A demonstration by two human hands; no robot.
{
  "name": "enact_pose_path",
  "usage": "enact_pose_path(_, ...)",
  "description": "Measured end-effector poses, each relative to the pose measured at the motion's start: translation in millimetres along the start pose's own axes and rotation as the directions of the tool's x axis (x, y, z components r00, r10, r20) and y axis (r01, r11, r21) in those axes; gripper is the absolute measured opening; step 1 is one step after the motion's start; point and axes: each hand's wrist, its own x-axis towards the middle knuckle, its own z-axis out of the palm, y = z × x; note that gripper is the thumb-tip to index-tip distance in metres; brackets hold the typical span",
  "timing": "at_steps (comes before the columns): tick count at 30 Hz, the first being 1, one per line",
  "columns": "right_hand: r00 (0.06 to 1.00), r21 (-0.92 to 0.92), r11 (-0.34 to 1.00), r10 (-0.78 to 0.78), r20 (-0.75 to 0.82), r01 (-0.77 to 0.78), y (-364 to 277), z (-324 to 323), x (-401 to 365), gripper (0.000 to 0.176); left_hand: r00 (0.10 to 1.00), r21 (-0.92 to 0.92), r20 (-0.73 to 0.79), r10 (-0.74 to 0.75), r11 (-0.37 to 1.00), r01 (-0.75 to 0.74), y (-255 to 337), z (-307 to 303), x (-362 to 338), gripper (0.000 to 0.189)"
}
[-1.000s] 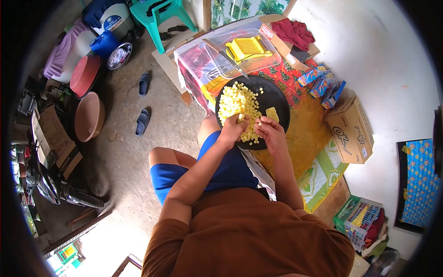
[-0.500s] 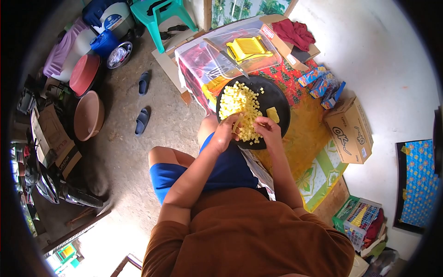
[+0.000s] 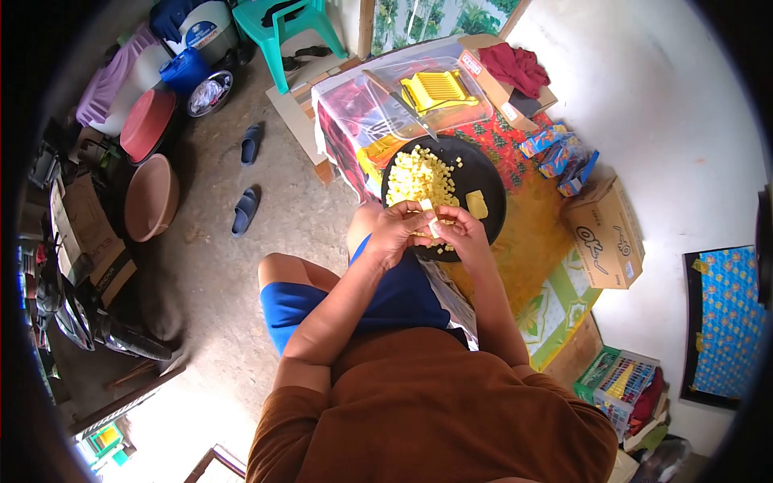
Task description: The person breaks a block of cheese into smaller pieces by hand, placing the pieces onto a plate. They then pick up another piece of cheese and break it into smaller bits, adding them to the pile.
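Both hands meet over a round black pan (image 3: pixel 485 169) resting by my lap. My left hand (image 3: pixel 394 233) pinches a pale yellow piece that looks like cheese (image 3: pixel 427 207). The fingers of my right hand (image 3: pixel 465 233) are closed at the same piece, close against the left fingertips. Small pale yellow cubes (image 3: pixel 419 173) are heaped in the pan beyond and under my hands. To the right of the heap lies a larger flat yellow slab (image 3: pixel 477 204). How the fingertips grip the piece is partly hidden.
Past the pan, a knife (image 3: pixel 412 115) and a yellow slicer (image 3: pixel 439 90) lie on a clear plastic container (image 3: pixel 354 105). Blue packets (image 3: pixel 555 153) and a cardboard box (image 3: pixel 605 237) stand right. Slippers (image 3: pixel 246 211), basins (image 3: pixel 151 197) and a green chair (image 3: pixel 278 36) are on the left.
My hands have come together; half a second ago they were apart over the cubes. The pale yellow piece now stands up between the fingertips. The slab stays in the pan.
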Motion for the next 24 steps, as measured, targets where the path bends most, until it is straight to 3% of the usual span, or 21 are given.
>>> enact_pose_path(4,0.999,-0.008,0.999,-0.051,-0.003,0.051,-4.2,1.8,-4.5,0.036,0.999,-0.068,0.028,-0.025,0.997,0.027,0.1,4.6,-0.7,0.018)
enact_pose_path(7,0.998,-0.058,0.996,-0.069,0.006,0.069,-6.3,-1.2,-5.8,0.035,0.997,-0.041,0.061,0.051,0.998,-0.048,-1.0,6.7,-3.2,0.017)
enact_pose_path(11,0.998,-0.013,0.998,-0.065,-0.021,0.064,-6.3,-5.7,-5.7,0.031,0.986,0.212,0.073,0.153,0.963,-0.165,-6.9,3.8,0.1,0.019)
enact_pose_path(16,0.99,-0.093,0.986,-0.14,-0.003,0.139,-21.4,2.8,-10.3,0.03,0.975,0.261,0.148,0.165,0.944,-0.2,-4.8,9.9,-5.1,0.02)
enact_pose_path(24,1.0,0.096,0.995,0.017,-0.005,-0.016,-18.6,-7.4,-12.1,0.03,0.981,0.204,0.165,0.106,0.969,-0.139,0.2,17.0,-7.9,0.02)
